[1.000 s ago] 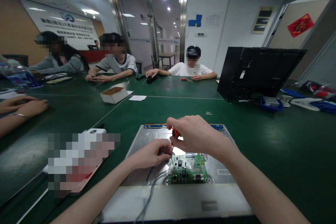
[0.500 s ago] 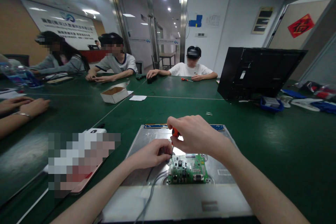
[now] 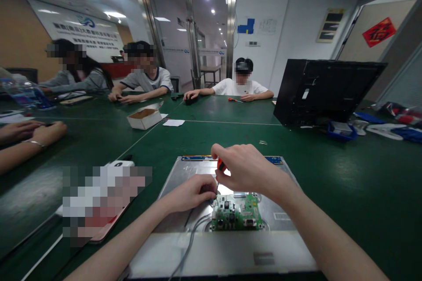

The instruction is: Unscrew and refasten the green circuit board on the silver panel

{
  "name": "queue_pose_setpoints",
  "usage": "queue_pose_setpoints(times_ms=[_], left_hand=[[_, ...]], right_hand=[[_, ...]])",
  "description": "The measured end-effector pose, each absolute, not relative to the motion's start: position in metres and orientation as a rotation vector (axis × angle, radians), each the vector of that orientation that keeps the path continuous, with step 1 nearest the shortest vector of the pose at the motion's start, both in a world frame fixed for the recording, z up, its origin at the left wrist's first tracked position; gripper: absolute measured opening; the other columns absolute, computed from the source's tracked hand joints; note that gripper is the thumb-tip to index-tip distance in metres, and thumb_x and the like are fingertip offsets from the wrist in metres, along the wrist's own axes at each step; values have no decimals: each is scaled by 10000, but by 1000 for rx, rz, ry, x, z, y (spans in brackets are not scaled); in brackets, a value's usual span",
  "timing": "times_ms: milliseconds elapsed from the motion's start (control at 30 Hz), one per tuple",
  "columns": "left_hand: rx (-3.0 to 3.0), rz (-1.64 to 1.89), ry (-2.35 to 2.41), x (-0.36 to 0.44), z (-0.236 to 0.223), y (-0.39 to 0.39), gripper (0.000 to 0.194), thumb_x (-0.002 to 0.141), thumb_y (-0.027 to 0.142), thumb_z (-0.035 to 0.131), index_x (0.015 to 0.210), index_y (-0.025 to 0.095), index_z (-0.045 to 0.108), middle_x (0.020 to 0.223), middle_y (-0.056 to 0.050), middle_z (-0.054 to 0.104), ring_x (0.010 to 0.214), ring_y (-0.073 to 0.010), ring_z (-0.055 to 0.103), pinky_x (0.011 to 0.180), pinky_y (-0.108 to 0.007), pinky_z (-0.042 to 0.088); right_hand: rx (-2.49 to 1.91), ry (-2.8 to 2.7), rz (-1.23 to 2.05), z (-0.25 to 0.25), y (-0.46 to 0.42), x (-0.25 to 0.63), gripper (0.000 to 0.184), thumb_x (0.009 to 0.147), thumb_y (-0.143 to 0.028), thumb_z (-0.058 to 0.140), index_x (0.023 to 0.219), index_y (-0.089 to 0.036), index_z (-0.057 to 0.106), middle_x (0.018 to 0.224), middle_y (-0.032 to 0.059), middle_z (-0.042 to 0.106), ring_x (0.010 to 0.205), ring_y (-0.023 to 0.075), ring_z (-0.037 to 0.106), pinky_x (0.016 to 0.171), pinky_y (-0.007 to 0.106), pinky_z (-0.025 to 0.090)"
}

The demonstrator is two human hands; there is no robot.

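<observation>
A flat metal display panel (image 3: pixel 184 189) lies in front of me, with a green circuit board (image 3: pixel 239 215) on its middle. My right hand (image 3: pixel 247 167) is closed around the orange-and-black handle of a screwdriver (image 3: pixel 221 165). The thin shaft points down at the board's upper left corner. Beside that corner my left hand (image 3: pixel 198 191) has its thumb and fingers pinched together close to the screwdriver tip; whatever lies between them is hidden. Grey cables (image 3: pixel 191 241) run from the board's left side toward the panel's near edge.
A phone (image 3: pixel 115 215), partly blurred out, lies left of the panel. Farther off are an open white box (image 3: pixel 144 118), a paper slip (image 3: pixel 173 123) and a black monitor (image 3: pixel 326 92). A blue tray (image 3: pixel 341 131) sits by the monitor. Several people sit around the green table (image 3: pixel 356 184).
Both my hands hold nearly the same place, and the screwdriver handle has tilted slightly. At the left, another person's hands have shifted a little to the right.
</observation>
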State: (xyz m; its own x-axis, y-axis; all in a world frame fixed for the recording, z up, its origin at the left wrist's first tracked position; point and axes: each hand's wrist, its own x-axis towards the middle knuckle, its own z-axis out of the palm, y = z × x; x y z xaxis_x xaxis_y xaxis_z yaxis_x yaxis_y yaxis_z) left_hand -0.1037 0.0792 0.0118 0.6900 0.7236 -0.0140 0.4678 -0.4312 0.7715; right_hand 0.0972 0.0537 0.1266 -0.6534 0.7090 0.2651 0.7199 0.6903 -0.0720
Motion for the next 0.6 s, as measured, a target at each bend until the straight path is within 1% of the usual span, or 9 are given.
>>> queue_pose_setpoints(times_ms=[67,167,233,300,367,433,500,600], left_hand=[[2114,410,908,-104,11,79,111,826,257,565,854,153,593,799,-28,613,728,-188,552,651,-279,423],[2114,404,926,-103,13,78,88,829,235,552,860,160,583,792,-20,612,716,-180,556,642,-269,424],[2119,400,935,-103,15,76,73,830,218,540,861,165,578,774,-10,602,691,-169,550,624,-260,416],[2139,402,950,-102,16,75,66,821,214,542,848,166,577,746,-1,582,667,-163,533,606,-257,403],[2157,411,959,-103,16,75,70,812,222,552,839,163,579,742,-3,574,668,-166,524,605,-260,396],[2166,423,957,-103,15,76,75,806,227,559,835,160,580,758,-11,580,684,-173,526,612,-263,398],[2166,431,952,-103,15,76,73,799,226,567,825,158,576,762,-14,584,690,-174,528,617,-263,402],[2148,429,934,-103,15,76,72,804,213,554,842,158,579,743,-4,576,663,-161,521,608,-255,404]], right_hand=[[-1123,-2630,-34,127,53,98,208,798,-263,541,992,-191,521,738,10,655,556,119,483,487,270,169],[-1100,-2635,-7,127,54,98,163,872,-356,534,931,-204,543,721,4,652,566,118,500,491,260,190],[-1090,-2637,-23,128,55,98,210,910,-410,501,865,-212,555,679,-4,637,550,115,491,487,257,194],[-1099,-2629,-52,128,55,98,179,910,-366,495,847,-211,559,658,-9,625,535,112,476,481,258,189],[-1108,-2614,-50,128,54,97,96,862,-288,522,894,-204,553,689,-6,637,539,110,474,480,261,187],[-1104,-2610,-19,129,53,97,155,803,-246,549,948,-192,535,732,2,653,550,112,479,479,262,190],[-1091,-2617,0,129,52,97,192,794,-260,560,968,-189,525,755,6,662,559,114,487,478,260,194],[-1099,-2622,-20,128,54,97,155,862,-339,539,941,-206,538,733,-2,661,567,119,504,481,256,192]])
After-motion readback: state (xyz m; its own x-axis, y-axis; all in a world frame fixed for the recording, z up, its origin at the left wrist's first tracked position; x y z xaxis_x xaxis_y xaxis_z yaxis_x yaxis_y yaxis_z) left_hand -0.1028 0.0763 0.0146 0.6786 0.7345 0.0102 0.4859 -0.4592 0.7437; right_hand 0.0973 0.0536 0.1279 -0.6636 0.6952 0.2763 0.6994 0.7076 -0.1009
